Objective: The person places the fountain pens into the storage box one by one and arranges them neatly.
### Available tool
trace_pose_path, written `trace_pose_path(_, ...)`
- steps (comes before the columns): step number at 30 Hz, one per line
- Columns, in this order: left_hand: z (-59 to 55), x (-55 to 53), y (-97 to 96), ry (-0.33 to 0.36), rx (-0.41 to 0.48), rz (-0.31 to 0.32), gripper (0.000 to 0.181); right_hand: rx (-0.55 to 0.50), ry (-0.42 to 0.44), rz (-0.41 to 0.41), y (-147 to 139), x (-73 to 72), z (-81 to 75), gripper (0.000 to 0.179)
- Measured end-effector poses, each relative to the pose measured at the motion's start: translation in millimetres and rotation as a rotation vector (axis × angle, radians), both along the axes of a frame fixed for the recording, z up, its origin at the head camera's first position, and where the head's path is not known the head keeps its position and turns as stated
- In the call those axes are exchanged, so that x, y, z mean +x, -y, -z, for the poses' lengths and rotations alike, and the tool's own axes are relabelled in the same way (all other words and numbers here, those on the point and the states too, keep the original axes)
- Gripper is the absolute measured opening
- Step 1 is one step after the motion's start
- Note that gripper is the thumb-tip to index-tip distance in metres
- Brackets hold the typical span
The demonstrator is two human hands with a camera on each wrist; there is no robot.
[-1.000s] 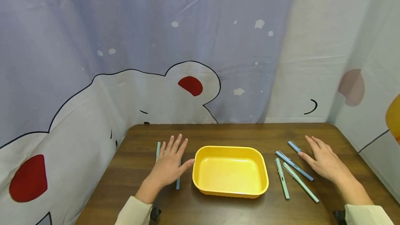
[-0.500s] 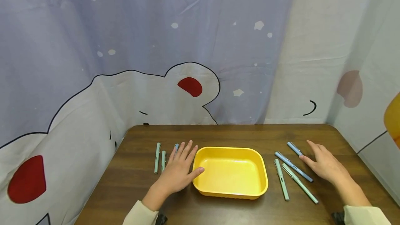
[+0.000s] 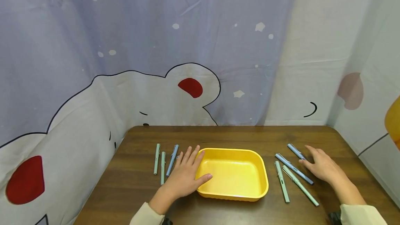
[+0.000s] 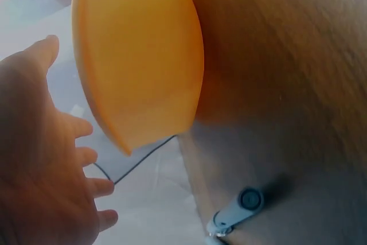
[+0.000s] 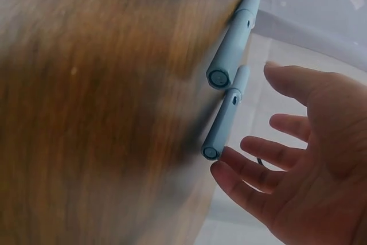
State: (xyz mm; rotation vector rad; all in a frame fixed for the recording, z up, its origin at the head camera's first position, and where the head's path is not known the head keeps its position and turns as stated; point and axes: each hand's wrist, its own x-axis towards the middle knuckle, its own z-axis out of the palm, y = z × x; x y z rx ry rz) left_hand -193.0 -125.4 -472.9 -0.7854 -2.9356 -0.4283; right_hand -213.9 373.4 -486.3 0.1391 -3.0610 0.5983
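Observation:
My left hand (image 3: 184, 178) hovers with spread, straight fingers over the left rim of a yellow plastic tray (image 3: 234, 176). In the left wrist view the palm and fingers (image 4: 86, 156) show beside the tray's outer wall (image 4: 137, 55), holding nothing. On the right, my right hand (image 3: 325, 167) is held with relaxed fingers over the lower end of a blue pen (image 3: 295, 150). The right wrist view shows the fingertips close beside that pen's end (image 5: 211, 152). A second blue pen (image 3: 293, 168) and two green pens (image 3: 282, 181) (image 3: 301, 186) lie just left of this hand.
Left of the tray lie two green pens (image 3: 157, 159) (image 3: 163, 167) and a blue pen (image 3: 172, 160), with another blue piece partly hidden behind my left hand. The brown wooden table (image 3: 125, 183) ends at a printed curtain (image 3: 140, 96) behind and at the right.
My left hand has moved right and slightly nearer, from over the left pens to the tray's left rim, uncovering those pens. The right hand has stayed nearly in place.

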Motion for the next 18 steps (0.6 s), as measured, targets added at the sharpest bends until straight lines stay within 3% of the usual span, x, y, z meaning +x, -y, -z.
trace_pose_path(11, 5.5, 2.7, -13.1, 0.042, -0.030, 0.032, 0.084, 0.029, 0.029, -0.014, 0, -7.3, 5.2, 0.073)
trace_pose_path(18, 12.2, 3.0, -18.1, 0.051, -0.060, 0.040, 0.083, 0.033, 0.057, 0.018, 1, -11.0, 7.8, 0.068)
